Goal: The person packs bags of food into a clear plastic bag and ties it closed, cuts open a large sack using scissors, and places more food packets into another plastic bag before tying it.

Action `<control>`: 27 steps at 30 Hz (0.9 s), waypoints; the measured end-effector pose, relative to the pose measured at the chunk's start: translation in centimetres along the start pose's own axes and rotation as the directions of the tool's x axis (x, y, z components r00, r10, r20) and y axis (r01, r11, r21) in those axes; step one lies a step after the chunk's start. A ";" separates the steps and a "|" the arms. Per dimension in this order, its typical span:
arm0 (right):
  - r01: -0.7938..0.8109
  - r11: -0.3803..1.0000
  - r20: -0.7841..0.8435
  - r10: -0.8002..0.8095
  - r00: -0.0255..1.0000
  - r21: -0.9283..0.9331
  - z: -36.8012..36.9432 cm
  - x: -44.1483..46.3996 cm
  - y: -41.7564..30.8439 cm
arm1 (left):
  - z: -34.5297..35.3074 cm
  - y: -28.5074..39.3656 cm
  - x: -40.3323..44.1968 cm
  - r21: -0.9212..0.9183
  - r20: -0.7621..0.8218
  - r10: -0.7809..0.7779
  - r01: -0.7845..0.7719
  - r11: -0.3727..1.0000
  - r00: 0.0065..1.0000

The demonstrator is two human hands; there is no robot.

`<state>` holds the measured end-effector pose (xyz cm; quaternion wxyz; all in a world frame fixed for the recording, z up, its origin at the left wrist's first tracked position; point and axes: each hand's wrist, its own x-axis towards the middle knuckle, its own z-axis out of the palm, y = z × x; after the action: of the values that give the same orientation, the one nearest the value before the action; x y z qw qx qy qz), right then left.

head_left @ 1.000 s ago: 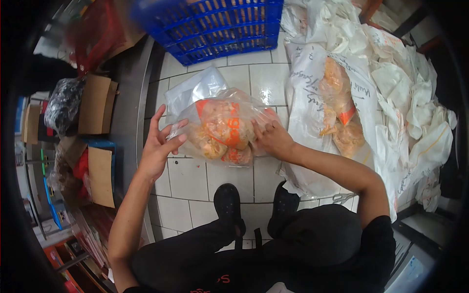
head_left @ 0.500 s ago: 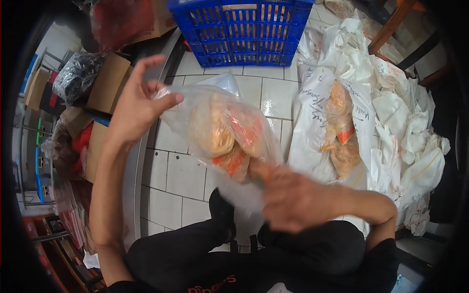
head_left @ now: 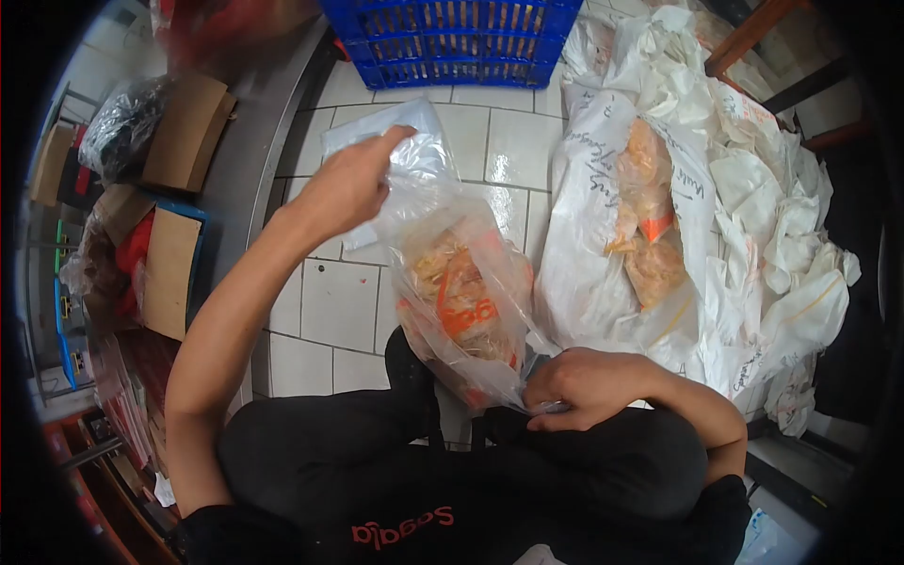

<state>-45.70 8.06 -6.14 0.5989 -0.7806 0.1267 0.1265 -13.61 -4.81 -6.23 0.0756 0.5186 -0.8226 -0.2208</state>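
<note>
A clear plastic bag (head_left: 518, 273) hangs stretched between my two hands above the tiled floor. Inside it are packs of pale brown food (head_left: 443, 268) in wrapping with orange print; the exact food is hard to make out. My left hand (head_left: 353, 184) is closed on the bag's upper left end, its index finger pointing out. At the bag's lower right edge, my right hand (head_left: 589, 386) grips the plastic between thumb and fingers. Beneath my left hand, flat clear plastic bags (head_left: 414, 118) lie on the tiles.
A blue plastic crate (head_left: 452, 47) stands ahead. White sacks (head_left: 782, 245) cover the floor at right, one with similar packs (head_left: 648, 188) showing on top. At left, a metal table edge (head_left: 254, 141) runs along cardboard boxes (head_left: 184, 137) and a black plastic bundle (head_left: 122, 132).
My left hand has moved right and lower, closing from a spread-finger pose onto the bag. My right hand has come down slightly. The bag has turned more upright, showing orange print.
</note>
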 end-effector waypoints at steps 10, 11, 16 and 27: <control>0.174 0.932 -0.255 -0.093 0.963 0.319 1.1 1.7 -0.7 | -0.1 3.0 1.1 -0.416 0.205 -0.321 0.379 0.826 0.925; 0.018 0.941 -0.231 0.065 0.971 0.338 0.5 1.4 -2.0 | -0.4 3.6 0.9 -0.456 0.280 -0.356 0.450 0.768 0.892; 0.206 0.968 -0.282 -0.161 0.946 0.141 1.2 2.8 -5.3 | -1.7 8.0 0.9 -0.464 0.079 -0.095 0.121 0.878 0.992; 0.017 0.661 -0.641 -0.733 0.228 -0.750 -1.2 11.7 -5.7 | -5.3 17.3 0.0 -0.511 0.068 0.708 -0.585 0.630 0.703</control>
<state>-32.71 7.75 -4.80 0.1426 -0.8539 0.1839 -0.4655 -25.89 -0.03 6.10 0.1592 0.1183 -0.8809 -0.4297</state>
